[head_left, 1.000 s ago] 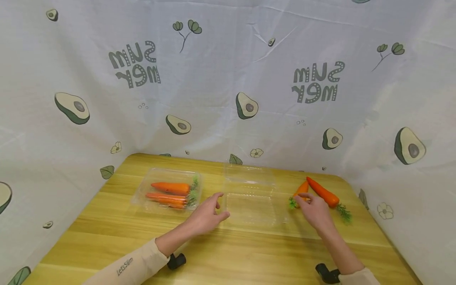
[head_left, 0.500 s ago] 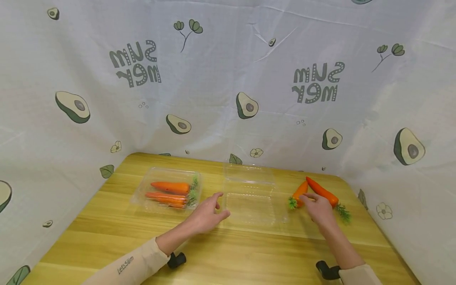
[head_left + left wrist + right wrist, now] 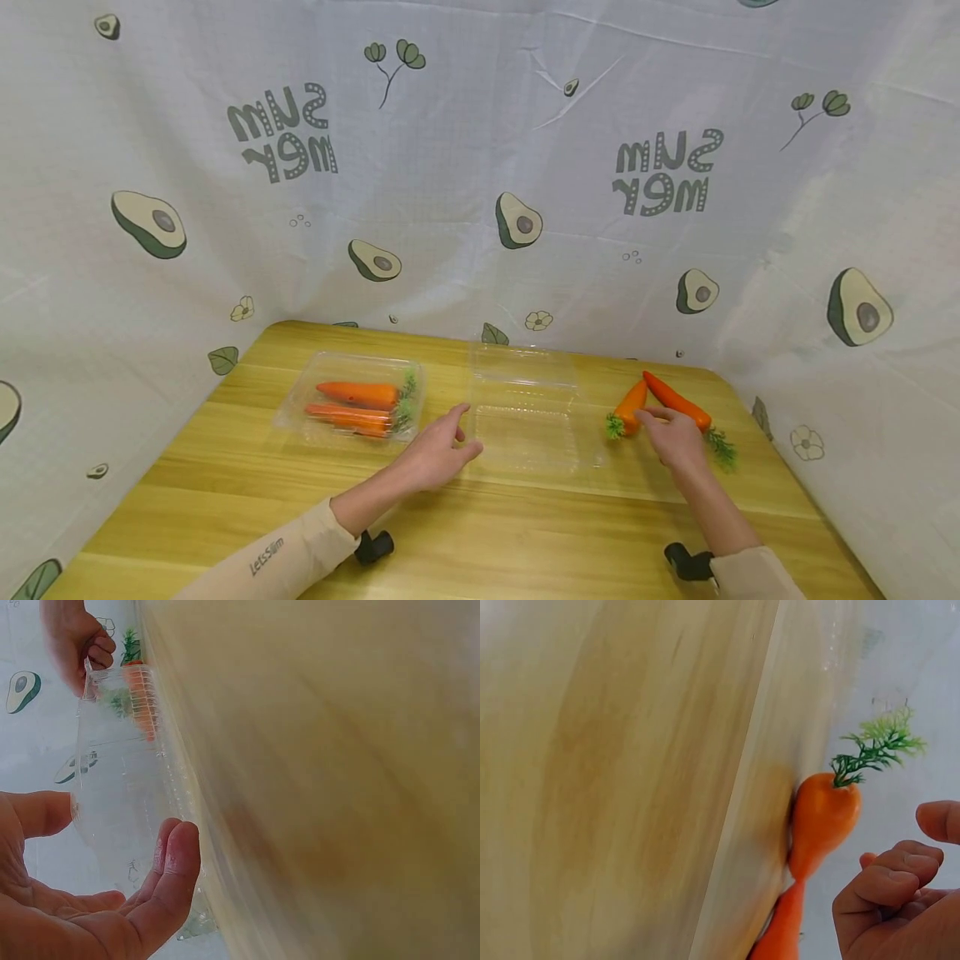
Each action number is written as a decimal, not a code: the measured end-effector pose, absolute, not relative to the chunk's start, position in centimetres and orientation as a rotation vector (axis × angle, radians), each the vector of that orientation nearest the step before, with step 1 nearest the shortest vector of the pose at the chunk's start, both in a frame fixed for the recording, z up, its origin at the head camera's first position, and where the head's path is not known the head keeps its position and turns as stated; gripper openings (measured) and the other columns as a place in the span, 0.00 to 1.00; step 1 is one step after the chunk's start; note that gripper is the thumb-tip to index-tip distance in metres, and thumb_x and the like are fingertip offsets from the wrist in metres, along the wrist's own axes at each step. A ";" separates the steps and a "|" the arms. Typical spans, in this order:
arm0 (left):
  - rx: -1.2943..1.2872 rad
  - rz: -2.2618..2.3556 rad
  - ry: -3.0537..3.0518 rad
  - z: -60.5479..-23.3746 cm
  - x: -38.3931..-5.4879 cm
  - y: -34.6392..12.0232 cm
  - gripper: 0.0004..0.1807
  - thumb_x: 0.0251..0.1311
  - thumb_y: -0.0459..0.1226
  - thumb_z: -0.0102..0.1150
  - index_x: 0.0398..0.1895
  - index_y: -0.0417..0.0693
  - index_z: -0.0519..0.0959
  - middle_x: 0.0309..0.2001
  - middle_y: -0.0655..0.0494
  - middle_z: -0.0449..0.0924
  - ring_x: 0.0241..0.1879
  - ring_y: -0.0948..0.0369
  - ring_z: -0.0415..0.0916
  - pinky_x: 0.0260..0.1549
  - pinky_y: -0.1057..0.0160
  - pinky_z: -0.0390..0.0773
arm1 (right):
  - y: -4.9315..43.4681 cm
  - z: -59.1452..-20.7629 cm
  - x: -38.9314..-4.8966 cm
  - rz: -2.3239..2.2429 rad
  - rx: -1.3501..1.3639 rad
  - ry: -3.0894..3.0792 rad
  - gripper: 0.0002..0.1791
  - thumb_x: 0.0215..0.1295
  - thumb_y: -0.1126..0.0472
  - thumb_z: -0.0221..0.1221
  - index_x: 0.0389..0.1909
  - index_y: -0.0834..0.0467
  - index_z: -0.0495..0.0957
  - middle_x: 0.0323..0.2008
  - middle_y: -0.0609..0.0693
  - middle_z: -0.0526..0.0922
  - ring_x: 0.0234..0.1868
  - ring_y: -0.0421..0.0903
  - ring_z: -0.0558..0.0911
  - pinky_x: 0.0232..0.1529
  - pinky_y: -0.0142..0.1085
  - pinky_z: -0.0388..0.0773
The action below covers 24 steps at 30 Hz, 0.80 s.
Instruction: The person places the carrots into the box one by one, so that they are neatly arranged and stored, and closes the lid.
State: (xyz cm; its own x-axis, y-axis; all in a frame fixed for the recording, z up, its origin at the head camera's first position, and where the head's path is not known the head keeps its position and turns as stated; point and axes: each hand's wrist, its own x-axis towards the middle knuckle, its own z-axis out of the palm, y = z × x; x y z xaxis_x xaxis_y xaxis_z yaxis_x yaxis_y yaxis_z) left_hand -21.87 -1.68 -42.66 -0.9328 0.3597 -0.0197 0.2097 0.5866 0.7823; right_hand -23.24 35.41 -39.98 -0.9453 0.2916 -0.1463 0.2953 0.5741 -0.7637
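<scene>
A clear hinged plastic box point(image 3: 525, 437) lies with its lid raised at the table's middle. My left hand point(image 3: 435, 454) is at its left side, thumb and fingers spread apart; in the left wrist view the thumb tip overlaps the box's edge. To the right lie two carrots with green tops: a short orange carrot point(image 3: 628, 408) and a longer red-orange carrot point(image 3: 678, 402). My right hand point(image 3: 675, 437) is close beside the short carrot. The right wrist view shows a gap between that carrot point(image 3: 825, 817) and my loosely curled fingers point(image 3: 889, 889), thumb held apart.
On the left stands a second clear plastic box point(image 3: 300, 392), its lid down over several carrots point(image 3: 358, 395). A patterned cloth point(image 3: 435, 167) hangs along the table's back and sides. Black wrist mounts point(image 3: 373, 547) are below both hands.
My right hand has drawn slightly right, away from the short carrot, which shows more fully now. My left hand and the boxes have stayed in place.
</scene>
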 end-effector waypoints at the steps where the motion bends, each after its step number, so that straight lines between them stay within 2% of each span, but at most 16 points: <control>1: 0.476 1.265 2.636 -42.6 -21.8 -1.7 0.40 0.71 0.47 0.58 0.79 0.44 0.54 0.54 0.44 0.78 0.44 0.56 0.78 0.41 0.52 0.77 | 35.5 -40.0 -23.3 -1.349 0.523 2.782 0.37 0.74 0.44 0.53 0.70 0.69 0.66 0.13 0.42 0.61 0.14 0.41 0.62 0.20 0.37 0.66; 5: 0.476 1.268 2.627 -42.4 -21.7 -1.8 0.40 0.70 0.46 0.59 0.79 0.45 0.54 0.53 0.45 0.78 0.44 0.56 0.78 0.39 0.53 0.77 | 35.8 -40.2 -23.5 -1.330 0.540 2.781 0.37 0.74 0.45 0.52 0.71 0.70 0.64 0.13 0.43 0.61 0.15 0.41 0.62 0.22 0.38 0.67; 12: 0.489 1.271 2.617 -42.3 -21.6 -1.9 0.41 0.70 0.46 0.59 0.80 0.45 0.54 0.53 0.44 0.78 0.45 0.55 0.79 0.39 0.53 0.77 | 36.0 -40.5 -24.1 -1.307 0.560 2.793 0.37 0.74 0.45 0.52 0.71 0.71 0.64 0.22 0.49 0.70 0.18 0.43 0.64 0.26 0.40 0.68; 15: 0.495 1.267 2.617 -42.2 -21.5 -1.9 0.40 0.70 0.45 0.59 0.80 0.46 0.54 0.53 0.45 0.77 0.42 0.56 0.78 0.37 0.54 0.76 | 35.9 -40.7 -24.3 -1.300 0.575 2.803 0.38 0.73 0.44 0.53 0.70 0.70 0.65 0.34 0.61 0.78 0.19 0.44 0.65 0.25 0.39 0.68; 16: 0.498 1.264 2.619 -42.2 -21.5 -1.9 0.40 0.70 0.45 0.59 0.80 0.46 0.54 0.53 0.45 0.77 0.41 0.56 0.77 0.36 0.54 0.76 | 35.8 -40.7 -24.4 -1.289 0.572 2.811 0.39 0.73 0.43 0.53 0.70 0.71 0.65 0.42 0.66 0.78 0.20 0.44 0.66 0.25 0.39 0.69; 18: 0.505 1.258 2.620 -42.2 -21.5 -1.8 0.40 0.70 0.45 0.59 0.80 0.46 0.54 0.52 0.45 0.77 0.39 0.57 0.76 0.34 0.56 0.74 | 35.8 -40.7 -24.4 -1.275 0.578 2.821 0.41 0.72 0.41 0.54 0.70 0.71 0.65 0.53 0.71 0.76 0.22 0.45 0.68 0.26 0.38 0.70; 19: 0.509 1.256 2.619 -42.2 -21.5 -1.8 0.40 0.70 0.45 0.59 0.80 0.47 0.54 0.53 0.45 0.77 0.37 0.58 0.75 0.33 0.56 0.73 | 35.7 -40.7 -24.4 -1.279 0.584 2.821 0.43 0.71 0.39 0.54 0.70 0.72 0.64 0.60 0.73 0.72 0.24 0.45 0.70 0.27 0.38 0.70; 21: 0.515 1.249 2.619 -42.2 -21.5 -1.8 0.40 0.71 0.45 0.59 0.80 0.47 0.54 0.53 0.45 0.77 0.35 0.58 0.74 0.31 0.57 0.72 | 35.7 -40.7 -24.5 -1.269 0.586 2.815 0.45 0.70 0.38 0.54 0.71 0.72 0.63 0.62 0.74 0.70 0.26 0.47 0.70 0.28 0.38 0.70; 24: 0.520 1.246 2.614 -42.2 -21.5 -1.7 0.40 0.71 0.45 0.58 0.80 0.47 0.53 0.52 0.45 0.77 0.31 0.58 0.73 0.28 0.59 0.71 | 35.6 -40.7 -24.5 -1.248 0.588 2.819 0.47 0.69 0.37 0.55 0.71 0.73 0.62 0.65 0.75 0.67 0.33 0.51 0.74 0.31 0.38 0.72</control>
